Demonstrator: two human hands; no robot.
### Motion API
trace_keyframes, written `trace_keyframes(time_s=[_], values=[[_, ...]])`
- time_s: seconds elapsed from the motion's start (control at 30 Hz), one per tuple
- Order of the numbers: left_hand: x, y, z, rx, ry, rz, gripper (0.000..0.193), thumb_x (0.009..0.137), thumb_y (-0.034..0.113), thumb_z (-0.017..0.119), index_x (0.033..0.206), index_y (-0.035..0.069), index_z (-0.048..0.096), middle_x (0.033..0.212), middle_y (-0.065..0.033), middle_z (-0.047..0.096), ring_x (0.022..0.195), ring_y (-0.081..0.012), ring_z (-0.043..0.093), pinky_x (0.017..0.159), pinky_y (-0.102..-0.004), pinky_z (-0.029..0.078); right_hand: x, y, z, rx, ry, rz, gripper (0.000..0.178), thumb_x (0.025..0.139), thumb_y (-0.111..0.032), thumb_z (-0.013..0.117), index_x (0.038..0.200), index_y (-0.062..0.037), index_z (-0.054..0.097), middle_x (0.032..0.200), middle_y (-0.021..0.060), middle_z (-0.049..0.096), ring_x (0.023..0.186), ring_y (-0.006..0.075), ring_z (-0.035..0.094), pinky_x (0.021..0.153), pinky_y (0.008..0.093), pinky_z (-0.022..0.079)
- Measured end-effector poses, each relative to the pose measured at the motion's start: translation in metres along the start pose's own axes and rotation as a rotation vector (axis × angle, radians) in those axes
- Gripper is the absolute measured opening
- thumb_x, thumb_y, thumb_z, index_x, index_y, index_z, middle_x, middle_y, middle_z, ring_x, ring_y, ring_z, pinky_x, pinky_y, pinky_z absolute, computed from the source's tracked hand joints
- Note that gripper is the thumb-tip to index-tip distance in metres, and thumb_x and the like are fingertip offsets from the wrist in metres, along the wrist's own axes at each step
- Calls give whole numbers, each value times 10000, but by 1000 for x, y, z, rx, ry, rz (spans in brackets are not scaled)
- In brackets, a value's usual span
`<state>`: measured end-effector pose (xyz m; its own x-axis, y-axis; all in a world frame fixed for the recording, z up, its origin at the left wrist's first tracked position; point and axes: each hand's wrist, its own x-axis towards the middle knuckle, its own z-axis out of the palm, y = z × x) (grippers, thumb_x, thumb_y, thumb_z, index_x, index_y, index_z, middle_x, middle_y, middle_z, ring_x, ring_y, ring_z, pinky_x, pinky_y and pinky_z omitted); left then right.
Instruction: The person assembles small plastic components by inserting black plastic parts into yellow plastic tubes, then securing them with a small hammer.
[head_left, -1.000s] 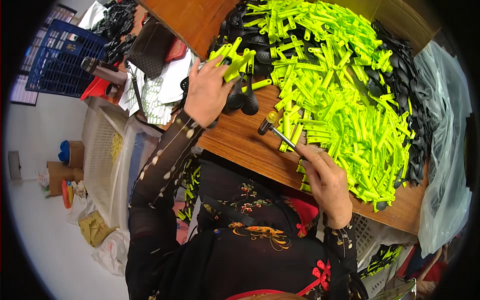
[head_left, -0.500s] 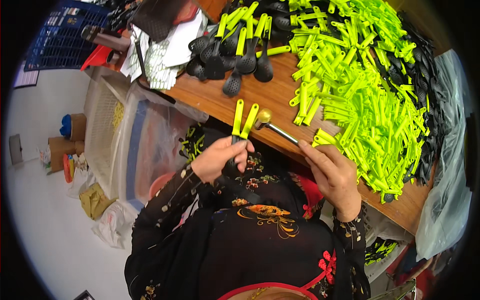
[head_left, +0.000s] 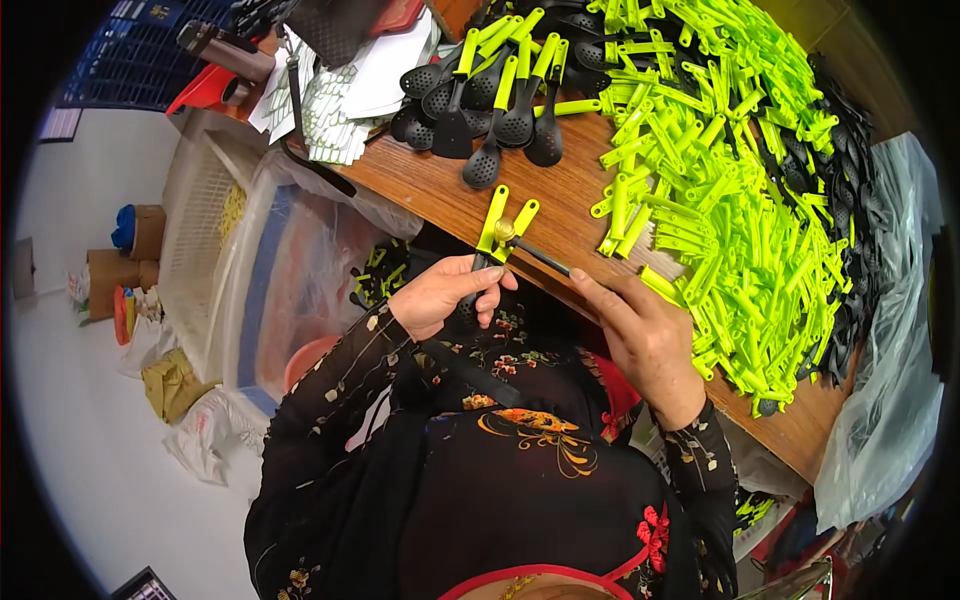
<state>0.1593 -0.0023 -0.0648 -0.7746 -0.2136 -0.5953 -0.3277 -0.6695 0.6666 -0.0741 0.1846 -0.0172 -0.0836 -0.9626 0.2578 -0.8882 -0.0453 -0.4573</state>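
Two black kitchen utensils with lime-green handles (head_left: 490,220) stand up out of my left hand (head_left: 440,295), whose thumb and fingers are closed around them below the green parts. Their black lower ends are mostly hidden by the hand and the dark clothing. My right hand (head_left: 650,345) grips a small hammer (head_left: 545,259) with a dark shaft, index finger stretched along it. The hammer's round brass-coloured head lies against the green handles, overlapping them in the picture; whether it presses on them I cannot tell.
The wooden table (head_left: 420,190) carries a big heap of lime-green handles (head_left: 740,220), a group of finished-looking black spoons and turners (head_left: 483,160), and papers (head_left: 385,80). Clear plastic (head_left: 880,340) hangs at the right edge. Left of me stand a plastic bin (head_left: 250,300) and a white basket (head_left: 195,220).
The hammer's head has moved left, from beside the two green handles onto them, with my right hand following. My left hand keeps its grip. The view has shifted slightly.
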Motion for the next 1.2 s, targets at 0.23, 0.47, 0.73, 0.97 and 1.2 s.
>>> trace_keyframes(time_s=[0.23,0.47,0.73,0.97,1.2], values=[[5,7,-2,28,-24,13,299,1124,265,519,1130,-13,630,748,11,546,692,-116,574,704,-273,498,31,7,4,-62,-9,-76,577,809,-60,707,1368,-202,697,926,53,639,706,226,656,596,358,525],[-33,-16,-61,439,315,269,242,1107,161,497,1140,-44,620,806,-22,615,777,-141,643,794,-279,528,34,47,-44,58,100,191,420,919,5,695,1303,-162,717,888,110,659,740,306,683,627,394,535],[-85,-74,-214,1554,1034,39,246,962,211,712,1145,51,674,984,-199,727,949,-401,713,841,-455,565,21,92,-79,58,237,299,390,947,-27,683,1320,-140,688,879,130,658,745,338,674,643,437,542],[27,125,37,1576,662,965,244,918,155,763,1114,28,690,957,-133,685,883,-325,655,804,-415,508,10,96,-83,63,258,303,379,945,-39,686,1311,-138,693,868,121,648,726,335,667,628,439,530],[143,161,7,1839,813,730,450,904,407,742,1138,44,616,933,-152,700,952,-358,660,793,-496,481,-5,94,-92,-26,250,228,423,943,-101,680,1354,-200,665,864,100,641,702,334,670,570,449,540]])
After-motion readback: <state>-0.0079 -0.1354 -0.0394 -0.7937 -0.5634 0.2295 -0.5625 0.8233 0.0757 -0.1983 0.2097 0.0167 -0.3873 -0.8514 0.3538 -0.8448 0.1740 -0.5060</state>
